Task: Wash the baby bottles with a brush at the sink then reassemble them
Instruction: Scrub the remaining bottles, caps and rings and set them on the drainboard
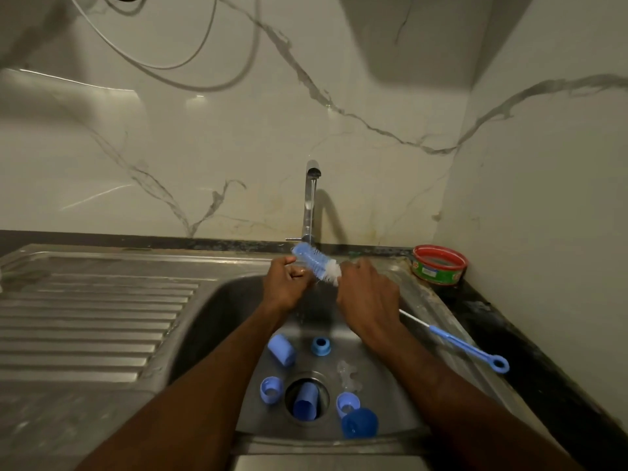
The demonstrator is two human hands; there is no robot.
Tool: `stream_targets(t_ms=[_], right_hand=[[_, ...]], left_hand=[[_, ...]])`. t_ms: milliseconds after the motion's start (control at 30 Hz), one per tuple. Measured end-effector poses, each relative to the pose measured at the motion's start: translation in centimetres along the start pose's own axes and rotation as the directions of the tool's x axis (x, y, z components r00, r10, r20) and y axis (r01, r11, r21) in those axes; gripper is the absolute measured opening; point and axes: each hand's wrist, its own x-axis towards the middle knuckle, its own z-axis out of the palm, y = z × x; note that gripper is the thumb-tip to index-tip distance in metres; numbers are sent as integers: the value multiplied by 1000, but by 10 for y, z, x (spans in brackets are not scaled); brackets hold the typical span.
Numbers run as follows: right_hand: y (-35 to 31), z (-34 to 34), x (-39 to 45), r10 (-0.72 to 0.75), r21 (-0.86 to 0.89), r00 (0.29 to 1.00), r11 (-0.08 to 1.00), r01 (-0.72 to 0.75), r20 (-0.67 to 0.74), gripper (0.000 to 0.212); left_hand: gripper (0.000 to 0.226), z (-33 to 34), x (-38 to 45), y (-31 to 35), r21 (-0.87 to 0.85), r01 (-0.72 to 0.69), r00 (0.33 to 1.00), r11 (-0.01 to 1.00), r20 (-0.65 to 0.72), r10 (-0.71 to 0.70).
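We have both hands up over the back of the sink (224, 311), the left hand (289, 287) and right hand (368, 300) close together just in front of the tap (310, 202), with the brush head (316, 265) bridging the gap between them. The basin floor below is crowded: a blue cap (281, 350), a blue ring (320, 346), a second ring (271, 389), a blue piece standing in the drain (306, 404), clear teats (348, 373) and a dark blue cap (359, 422) near the front wall. The brush handle (469, 348) lies across the right rim. A red-rimmed tub (438, 265) blocks the counter's back right corner. To our left, the ribbed drainboard (95, 307) offers open passage.
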Motion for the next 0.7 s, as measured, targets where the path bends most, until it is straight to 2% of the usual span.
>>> stream_targets(t_ms=[100,167,267,333,367,433,467,500,600,700], right_hand=[[0,-2,11,69,26,998,997,-69,12,39],[2,-4,13,90,47,996,995,-90,5,39],[2,-7,8,83,79,995,994,-79,-57,38],[-2,-6,0,55,109,996,993,-48,-67,35],[-4,-5,-3,42,122,997,992,-35,-61,34],[-7,-2,-4,36,152,998,988,-28,-51,35],[-8,-3,-2,47,169,998,985,-38,-50,35],[-8,-3,2,60,178,997,983,-49,-53,35],[-8,-2,10,81,171,994,983,-67,-79,33],[-2,-5,10,117,180,989,979,-99,-90,36]], left_hand=[[41,-1,-5,4,32,-53,994,998,94,50],[42,-1,-4,4,30,-22,998,999,65,20],[41,2,0,6,-123,95,993,988,-57,-102],[36,3,3,10,-292,178,980,940,-39,-197],[29,4,4,14,-405,234,969,884,24,-246],[22,6,0,23,-626,410,911,663,246,-331],[24,7,-3,26,-672,493,869,552,349,-351],[26,8,-4,26,-680,544,838,492,408,-362],[25,8,-3,25,-666,560,828,493,430,-359],[21,6,1,26,-664,498,866,558,349,-358]])
